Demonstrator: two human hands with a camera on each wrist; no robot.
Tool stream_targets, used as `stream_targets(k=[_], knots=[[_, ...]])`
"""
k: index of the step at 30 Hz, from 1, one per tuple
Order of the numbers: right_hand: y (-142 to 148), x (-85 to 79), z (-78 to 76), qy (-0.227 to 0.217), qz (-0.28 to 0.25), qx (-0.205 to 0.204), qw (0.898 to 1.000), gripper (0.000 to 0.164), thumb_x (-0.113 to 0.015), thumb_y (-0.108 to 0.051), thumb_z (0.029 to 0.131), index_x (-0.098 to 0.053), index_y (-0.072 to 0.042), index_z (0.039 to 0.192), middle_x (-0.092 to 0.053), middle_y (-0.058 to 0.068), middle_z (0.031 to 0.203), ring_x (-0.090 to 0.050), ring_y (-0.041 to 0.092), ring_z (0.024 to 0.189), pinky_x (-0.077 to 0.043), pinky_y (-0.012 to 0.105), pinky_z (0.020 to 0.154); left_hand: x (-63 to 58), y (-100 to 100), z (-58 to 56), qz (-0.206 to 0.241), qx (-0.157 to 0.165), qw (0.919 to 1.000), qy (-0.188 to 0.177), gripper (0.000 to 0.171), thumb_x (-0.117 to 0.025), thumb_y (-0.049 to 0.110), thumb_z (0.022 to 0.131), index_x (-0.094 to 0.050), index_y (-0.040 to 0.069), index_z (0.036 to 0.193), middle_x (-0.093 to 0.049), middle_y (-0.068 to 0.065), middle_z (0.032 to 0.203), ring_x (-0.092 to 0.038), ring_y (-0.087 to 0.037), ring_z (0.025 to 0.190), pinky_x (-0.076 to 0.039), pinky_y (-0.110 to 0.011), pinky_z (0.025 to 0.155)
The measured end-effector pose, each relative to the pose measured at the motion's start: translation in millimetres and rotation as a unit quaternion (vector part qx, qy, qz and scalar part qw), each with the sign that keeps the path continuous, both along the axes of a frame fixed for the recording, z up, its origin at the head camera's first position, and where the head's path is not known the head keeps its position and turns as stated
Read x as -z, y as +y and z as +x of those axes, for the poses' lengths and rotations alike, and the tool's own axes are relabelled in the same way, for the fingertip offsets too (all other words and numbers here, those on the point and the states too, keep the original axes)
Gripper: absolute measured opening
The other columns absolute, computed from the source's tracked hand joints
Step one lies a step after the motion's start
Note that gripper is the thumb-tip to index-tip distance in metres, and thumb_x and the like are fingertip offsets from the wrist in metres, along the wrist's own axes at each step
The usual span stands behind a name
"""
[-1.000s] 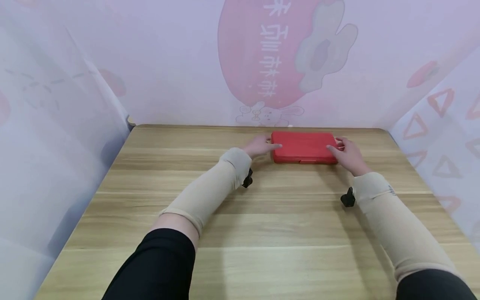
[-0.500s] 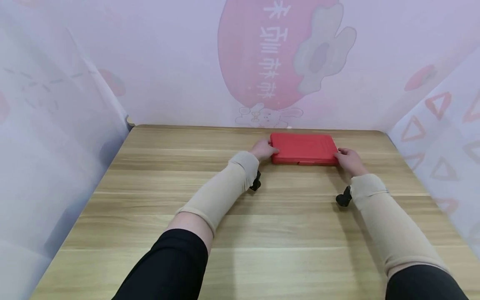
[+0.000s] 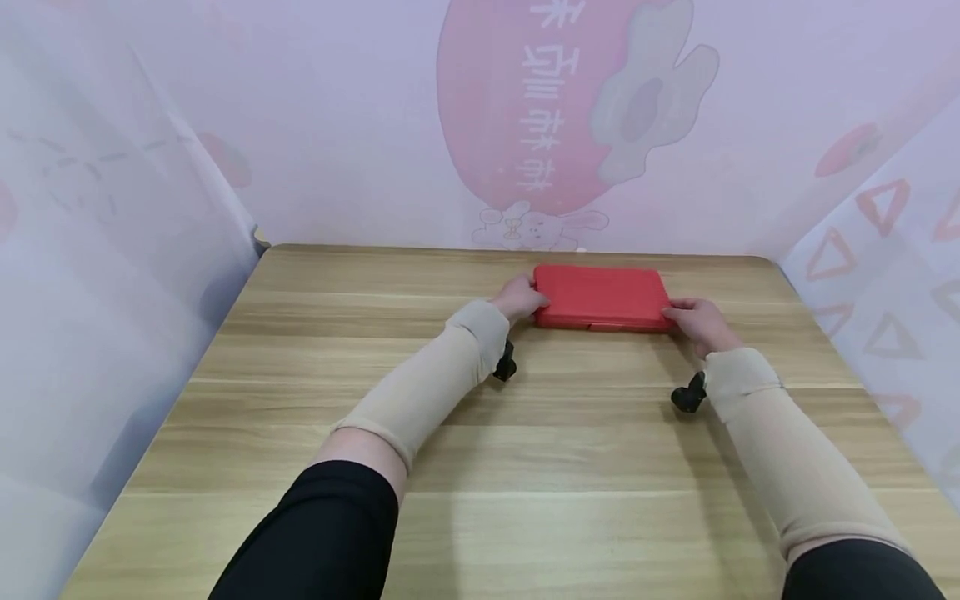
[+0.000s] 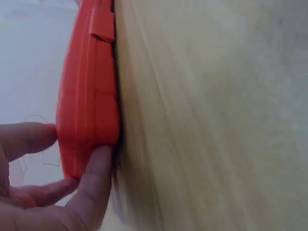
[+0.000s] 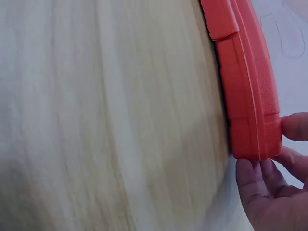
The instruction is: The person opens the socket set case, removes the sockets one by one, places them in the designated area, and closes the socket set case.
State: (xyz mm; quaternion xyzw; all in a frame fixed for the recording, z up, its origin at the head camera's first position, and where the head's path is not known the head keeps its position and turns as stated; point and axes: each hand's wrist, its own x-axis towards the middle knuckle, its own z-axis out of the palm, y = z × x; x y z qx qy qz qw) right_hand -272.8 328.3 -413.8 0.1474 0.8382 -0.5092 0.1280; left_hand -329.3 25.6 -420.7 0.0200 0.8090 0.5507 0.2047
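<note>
A flat red plastic case [image 3: 600, 297] lies near the far edge of the wooden table, its long side facing me. A latch [image 4: 102, 25] shows on its front side in the left wrist view. At the case's left end my left hand [image 3: 519, 298] grips it, the thumb on the lid and fingers at the end and lower edge. My right hand [image 3: 701, 323] holds the right end likewise; in the right wrist view the thumb [image 5: 294, 126] rests on top while the fingertips press at the end. The case's underside sits close over the tabletop and is hidden.
The wooden table [image 3: 540, 467] stretches from me to a printed pink-and-white backdrop [image 3: 345, 125] right behind it. White printed sheets hang at the left and right sides. Small black wrist cameras are strapped under both beige sleeves.
Both hands have settled from loosely touching the ends to gripping them. The right hand has moved toward the near right corner. The case has shifted slightly left and toward me.
</note>
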Motion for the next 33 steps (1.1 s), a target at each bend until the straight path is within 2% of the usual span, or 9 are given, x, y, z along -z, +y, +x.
stream_targets(k=[2, 5, 9, 13, 17, 23, 28, 31, 33], knots=[[-3.4, -1.1, 2.4, -0.004, -0.007, -0.002, 1.0, 0.06, -0.052, -0.018, 0.109, -0.03, 0.009, 0.158, -0.038, 0.027, 0.154, -0.055, 0.0, 0.087, -0.053, 0.017, 0.085, 0.4, -4.2, 2.1, 0.008, 0.002, 0.9999, -0.008, 0.042, -0.061, 0.002, 0.1, -0.053, -0.006, 0.141, -0.06, -0.017, 0.132, -0.061, -0.02, 0.1, -0.056, -0.029, 0.08], [-11.9, -1.2, 3.9, -0.006, -0.014, -0.002, 1.0, 0.061, -0.054, -0.019, 0.108, -0.031, 0.007, 0.158, -0.041, 0.024, 0.15, -0.056, 0.001, 0.083, -0.053, 0.018, 0.083, 0.9, -16.1, 4.7, 0.019, 0.002, 0.9996, -0.019, 0.048, -0.06, 0.002, 0.102, -0.048, -0.006, 0.147, -0.059, -0.018, 0.136, -0.063, -0.021, 0.104, -0.057, -0.029, 0.082], [-28.1, 1.9, 6.2, 0.001, -0.015, -0.002, 1.0, 0.059, -0.054, -0.019, 0.108, -0.034, 0.005, 0.158, -0.045, 0.022, 0.148, -0.056, 0.006, 0.087, -0.052, 0.018, 0.081, 1.7, -36.9, 8.9, 0.047, 0.0, 0.9983, -0.034, 0.054, -0.058, 0.0, 0.102, -0.042, -0.006, 0.153, -0.057, -0.02, 0.141, -0.065, -0.026, 0.115, -0.058, -0.033, 0.089], [-44.8, 7.7, 12.4, 0.006, -0.019, -0.006, 1.0, 0.058, -0.054, -0.018, 0.108, -0.035, 0.006, 0.157, -0.043, 0.023, 0.154, -0.056, 0.013, 0.099, -0.052, 0.018, 0.085, 2.7, -56.4, 16.6, 0.064, 0.001, 0.9965, -0.055, 0.055, -0.057, -0.002, 0.102, -0.039, -0.005, 0.154, -0.055, -0.023, 0.142, -0.063, -0.03, 0.121, -0.057, -0.037, 0.095], [-58.5, 11.1, 22.4, 0.022, -0.008, -0.003, 1.0, 0.055, -0.054, -0.017, 0.108, -0.039, 0.007, 0.155, -0.042, 0.024, 0.156, -0.052, 0.021, 0.117, -0.05, 0.023, 0.093, 1.7, -71.0, 24.8, 0.048, 0.012, 0.9974, -0.054, 0.057, -0.058, 0.0, 0.102, -0.036, -0.006, 0.155, -0.052, -0.024, 0.144, -0.062, -0.032, 0.122, -0.057, -0.038, 0.095], [-79.3, 12.6, 32.2, 0.053, 0.022, -0.017, 0.998, 0.053, -0.055, -0.018, 0.107, -0.045, 0.01, 0.15, -0.042, 0.026, 0.156, -0.042, 0.03, 0.134, -0.04, 0.04, 0.113, -3.6, -94.1, 36.8, 0.032, 0.015, 0.9981, -0.05, 0.057, -0.058, -0.002, 0.102, -0.036, -0.008, 0.154, -0.051, -0.026, 0.144, -0.061, -0.034, 0.123, -0.055, -0.038, 0.097], [-94.4, 13.9, 39.1, 0.062, 0.02, -0.026, 0.998, 0.053, -0.055, -0.018, 0.106, -0.045, 0.01, 0.15, -0.043, 0.028, 0.155, -0.039, 0.033, 0.14, -0.033, 0.045, 0.119, -8.5, -112.6, 47.3, -0.012, 0.021, 0.9992, -0.031, 0.057, -0.06, 0.002, 0.101, -0.037, -0.01, 0.153, -0.052, -0.027, 0.144, -0.06, -0.033, 0.124, -0.053, -0.037, 0.1], [-100.8, 17.0, 45.0, 0.068, 0.006, -0.013, 0.998, 0.052, -0.055, -0.017, 0.106, -0.045, 0.011, 0.149, -0.046, 0.028, 0.151, -0.042, 0.033, 0.137, -0.035, 0.044, 0.117, -9.3, -118.2, 52.7, -0.037, 0.028, 0.9988, -0.017, 0.059, -0.061, 0.005, 0.101, -0.037, -0.01, 0.152, -0.052, -0.027, 0.144, -0.058, -0.032, 0.126, -0.05, -0.038, 0.103], [-104.4, 19.7, 50.0, 0.067, -0.025, 0.006, 0.997, 0.052, -0.054, -0.018, 0.107, -0.044, 0.011, 0.15, -0.046, 0.027, 0.149, -0.044, 0.031, 0.132, -0.038, 0.041, 0.114, -8.3, -119.5, 56.0, -0.034, 0.027, 0.999, -0.014, 0.061, -0.062, 0.004, 0.1, -0.033, -0.008, 0.153, -0.051, -0.027, 0.145, -0.057, -0.034, 0.126, -0.048, -0.04, 0.105]])
